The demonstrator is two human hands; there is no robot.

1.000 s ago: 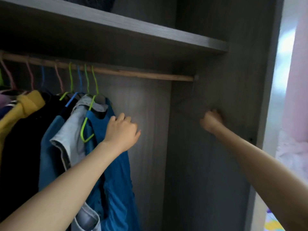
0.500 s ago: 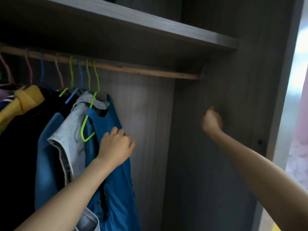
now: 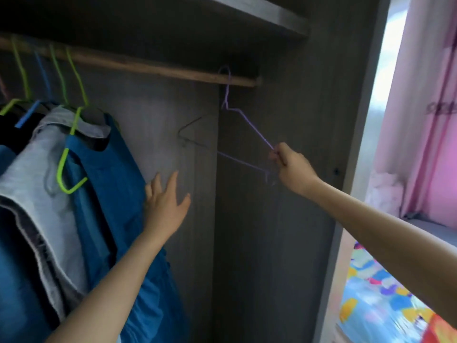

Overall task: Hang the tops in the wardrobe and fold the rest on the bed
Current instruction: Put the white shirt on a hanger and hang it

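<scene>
Right hand (image 3: 289,164), centre right: its grip pinches the purple hanger (image 3: 256,128) by one corner. The hook is on the rod (image 3: 148,66), upper centre, so she's probably fetching it for a top. Left hand (image 3: 165,206), fingers spread and holding nothing, is beside the blue top (image 3: 118,184) hanging lower left.

Two hands (image 3: 165,206) (image 3: 290,167), one rail (image 3: 148,66), perhaps six hangers (image 3: 254,128) (one purple).

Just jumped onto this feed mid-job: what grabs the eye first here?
First, the right hand pinching the lower corner of a bare purple wire hanger, whose hook sits over the right end of the wooden rod. Next, the left hand, fingers spread, just right of the blue top hanging on a green hanger. At far right, a bright pink curtain.
</scene>
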